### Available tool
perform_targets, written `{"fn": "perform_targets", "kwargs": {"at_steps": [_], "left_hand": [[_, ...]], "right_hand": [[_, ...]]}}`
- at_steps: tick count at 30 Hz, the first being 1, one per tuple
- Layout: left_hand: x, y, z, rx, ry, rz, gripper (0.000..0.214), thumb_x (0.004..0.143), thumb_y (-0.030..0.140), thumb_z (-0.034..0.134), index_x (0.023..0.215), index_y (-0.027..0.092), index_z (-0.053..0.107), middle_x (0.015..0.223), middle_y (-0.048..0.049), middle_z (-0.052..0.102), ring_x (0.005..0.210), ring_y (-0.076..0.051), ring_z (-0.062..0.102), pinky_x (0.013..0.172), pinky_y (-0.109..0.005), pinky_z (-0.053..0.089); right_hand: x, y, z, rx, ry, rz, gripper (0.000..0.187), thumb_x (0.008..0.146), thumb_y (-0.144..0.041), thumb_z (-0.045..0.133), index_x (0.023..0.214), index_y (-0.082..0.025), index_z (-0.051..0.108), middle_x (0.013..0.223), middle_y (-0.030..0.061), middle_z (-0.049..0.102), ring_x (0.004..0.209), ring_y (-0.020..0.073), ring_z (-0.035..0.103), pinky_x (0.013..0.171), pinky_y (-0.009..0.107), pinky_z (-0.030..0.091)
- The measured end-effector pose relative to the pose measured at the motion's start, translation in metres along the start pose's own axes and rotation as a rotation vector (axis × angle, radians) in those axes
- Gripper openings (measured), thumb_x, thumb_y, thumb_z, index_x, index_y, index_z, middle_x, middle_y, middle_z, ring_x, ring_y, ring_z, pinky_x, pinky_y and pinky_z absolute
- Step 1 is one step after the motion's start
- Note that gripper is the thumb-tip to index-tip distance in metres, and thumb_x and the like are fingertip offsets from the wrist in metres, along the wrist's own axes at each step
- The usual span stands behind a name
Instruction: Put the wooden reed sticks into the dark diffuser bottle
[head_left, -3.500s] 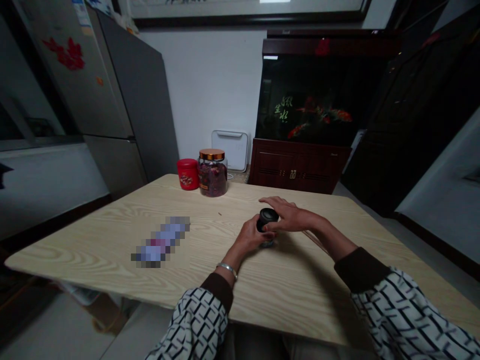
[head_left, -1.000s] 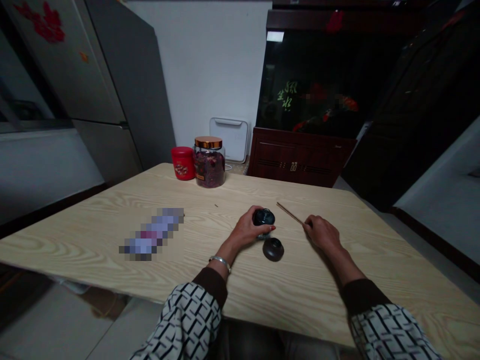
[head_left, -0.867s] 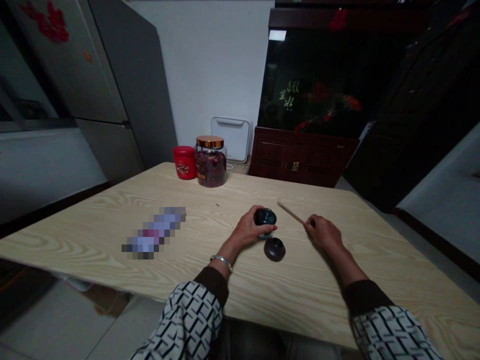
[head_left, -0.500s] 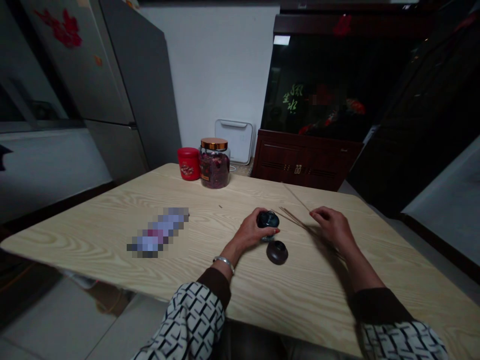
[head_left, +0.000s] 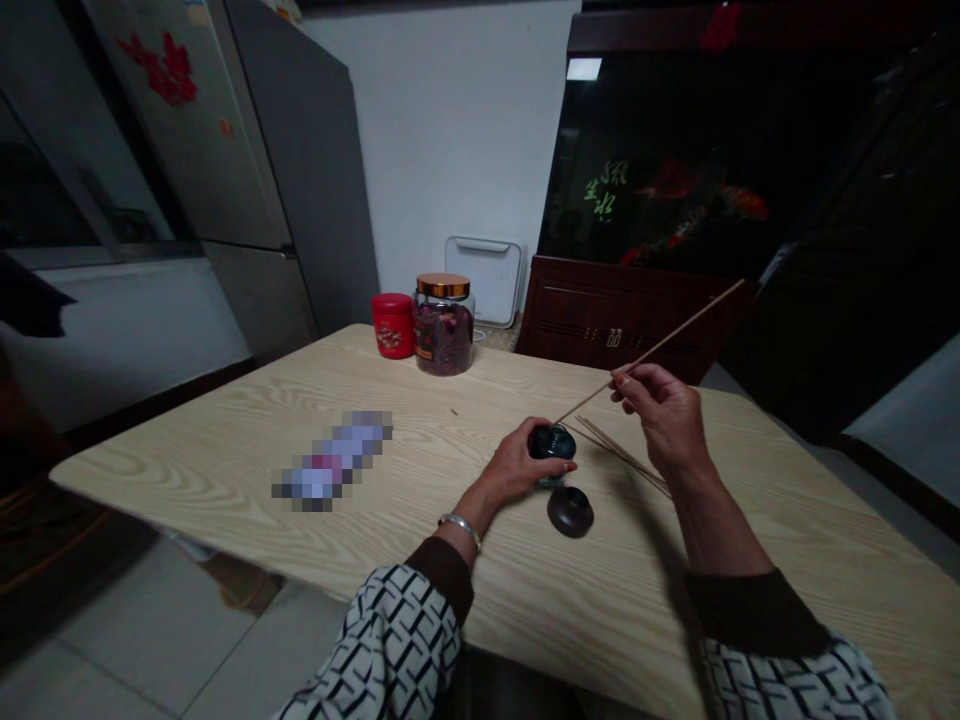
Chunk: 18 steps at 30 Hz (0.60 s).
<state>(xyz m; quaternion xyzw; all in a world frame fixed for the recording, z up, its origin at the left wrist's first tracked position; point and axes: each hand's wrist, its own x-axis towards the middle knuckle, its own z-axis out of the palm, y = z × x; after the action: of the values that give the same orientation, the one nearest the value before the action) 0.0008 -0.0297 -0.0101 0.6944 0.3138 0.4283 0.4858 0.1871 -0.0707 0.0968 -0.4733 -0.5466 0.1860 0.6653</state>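
Observation:
My left hand (head_left: 514, 462) is closed around a small dark glass diffuser bottle (head_left: 553, 443) standing on the table. Between the thumb and fingers of my right hand (head_left: 664, 412) is a thin reed stick (head_left: 694, 322), slanting up to the right. Its lower end is at the bottle's mouth; whether it goes inside I cannot tell. Several more reed sticks (head_left: 626, 456) lie on the tabletop beneath my right hand. In front of the bottle rests a round dark brown cap (head_left: 570, 513).
A pale wooden table (head_left: 247, 430) spreads before me. Toward its back stand a red canister (head_left: 394, 327) and a glass jar (head_left: 444, 335) with a copper lid. A blurred-out flat item (head_left: 337, 460) lies at left. Behind are a fridge (head_left: 315, 170) and an aquarium (head_left: 637, 160).
My right hand has risen, lifting the reed stick from near the table and tilting it so its lower end meets the bottle's mouth. My left hand still holds the bottle. The view has shifted slightly.

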Motion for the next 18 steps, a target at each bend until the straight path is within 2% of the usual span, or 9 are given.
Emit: {"fn": "perform_targets", "kwargs": {"at_steps": [5, 7, 18], "left_hand": [[0.001, -0.002, 0.001, -0.023, -0.016, 0.017, 0.068, 0.062, 0.043, 0.087, 0.119, 0.02, 0.058, 0.109, -0.0077, 0.066, 0.101, -0.022, 0.061, 0.09, -0.034, 0.049], [0.001, -0.002, 0.001, -0.03, -0.014, 0.02, 0.068, 0.062, 0.042, 0.087, 0.119, 0.02, 0.058, 0.111, -0.0078, 0.066, 0.103, -0.022, 0.061, 0.092, -0.035, 0.048], [0.003, 0.0, -0.001, 0.033, -0.011, 0.039, 0.068, 0.064, 0.043, 0.085, 0.122, 0.019, 0.059, 0.113, -0.009, 0.066, 0.105, -0.024, 0.061, 0.095, -0.037, 0.047]], "right_hand": [[-0.001, 0.003, -0.003, -0.034, 0.064, -0.044, 0.016, 0.08, -0.033, 0.073, 0.084, -0.018, 0.068, 0.075, 0.0, 0.064, 0.063, 0.0114, 0.057, 0.054, 0.024, 0.04], [0.0, 0.004, -0.003, -0.054, 0.043, -0.053, 0.015, 0.08, -0.033, 0.072, 0.084, -0.018, 0.068, 0.076, 0.0001, 0.064, 0.064, 0.0118, 0.057, 0.055, 0.025, 0.04], [-0.019, 0.031, 0.022, -0.231, -0.328, -0.027, 0.021, 0.085, -0.039, 0.065, 0.082, -0.018, 0.067, 0.079, 0.0019, 0.064, 0.073, 0.0153, 0.058, 0.07, 0.03, 0.045]]}}
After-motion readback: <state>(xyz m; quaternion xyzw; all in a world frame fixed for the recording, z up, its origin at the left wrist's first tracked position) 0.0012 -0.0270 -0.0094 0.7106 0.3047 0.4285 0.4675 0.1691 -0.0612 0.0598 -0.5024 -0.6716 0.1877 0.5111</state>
